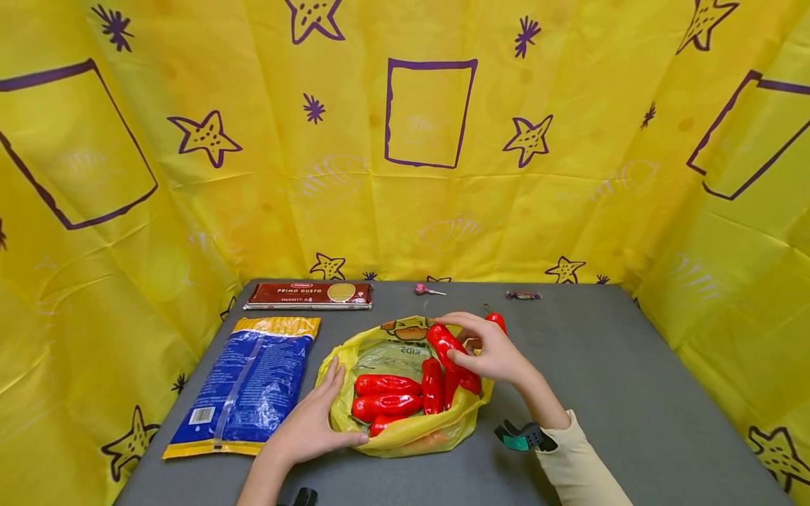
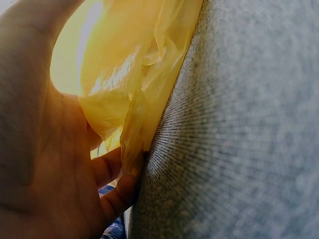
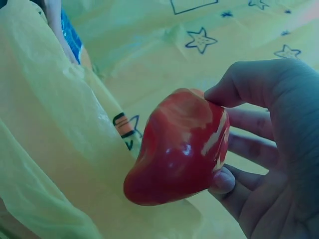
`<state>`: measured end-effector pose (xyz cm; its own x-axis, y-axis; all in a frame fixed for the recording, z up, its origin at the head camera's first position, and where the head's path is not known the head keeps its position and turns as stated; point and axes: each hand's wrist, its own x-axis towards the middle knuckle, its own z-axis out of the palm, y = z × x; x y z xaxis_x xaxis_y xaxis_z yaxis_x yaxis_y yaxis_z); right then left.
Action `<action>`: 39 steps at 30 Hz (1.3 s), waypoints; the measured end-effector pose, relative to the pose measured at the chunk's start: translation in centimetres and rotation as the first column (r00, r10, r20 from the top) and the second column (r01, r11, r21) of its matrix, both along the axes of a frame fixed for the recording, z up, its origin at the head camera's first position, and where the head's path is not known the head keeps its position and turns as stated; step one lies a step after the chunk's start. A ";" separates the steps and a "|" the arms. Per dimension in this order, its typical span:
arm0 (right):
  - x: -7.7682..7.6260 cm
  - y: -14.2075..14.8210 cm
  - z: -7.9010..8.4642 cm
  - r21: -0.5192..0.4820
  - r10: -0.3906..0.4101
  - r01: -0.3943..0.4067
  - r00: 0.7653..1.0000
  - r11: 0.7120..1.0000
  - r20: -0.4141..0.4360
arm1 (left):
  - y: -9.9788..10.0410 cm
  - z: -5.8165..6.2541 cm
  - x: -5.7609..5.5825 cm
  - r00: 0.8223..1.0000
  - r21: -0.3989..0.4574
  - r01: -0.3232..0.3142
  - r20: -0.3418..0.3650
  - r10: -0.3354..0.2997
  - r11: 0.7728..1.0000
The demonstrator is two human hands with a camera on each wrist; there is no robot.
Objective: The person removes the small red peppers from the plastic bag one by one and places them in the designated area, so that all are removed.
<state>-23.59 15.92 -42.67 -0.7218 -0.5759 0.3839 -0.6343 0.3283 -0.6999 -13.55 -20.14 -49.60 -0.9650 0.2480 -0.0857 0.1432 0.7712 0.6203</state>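
Observation:
A yellow plastic bag [image 1: 436, 444] sits with its mouth spread, several long red peppers [image 1: 387, 405] lying inside. My left hand [image 1: 314, 419] holds the bag's left side, fingers along its wall and thumb at the near rim. In the left wrist view, its fingers [image 2: 117, 196] curl against the yellow film close to the table. My right hand [image 1: 493, 348] grips another red pepper [image 3: 174, 149] between thumb and fingers, over the bag's right side. That pepper's lower end overlaps the bag's inside in the head view.
Another red pepper [image 1: 496, 322] lies behind my right hand. To the left are a blue-and-yellow packet [image 1: 259, 379] and, farther back, a brown spaghetti pack [image 1: 310, 295]. A pink lollipop [image 1: 430, 289] and a small wrapped candy [image 1: 523, 296] lie at the grey table's [image 1: 620, 393] back.

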 end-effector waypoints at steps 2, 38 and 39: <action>0.2 0.3 0.0 -0.004 -0.011 0.011 1.000 1.000 -0.007 | 0.1 0.0 0.0 1.000 -0.001 0.003 0.001 -0.003 1.000; -2.4 10.0 -0.8 -0.045 -0.386 0.388 0.921 0.921 0.046 | 0.1 0.1 -0.2 1.000 -0.021 0.007 0.018 -0.007 1.000; -2.4 10.4 -0.9 -0.039 -0.401 0.403 0.915 0.914 0.048 | 0.1 0.1 -0.3 1.000 -0.021 0.007 0.021 -0.007 1.000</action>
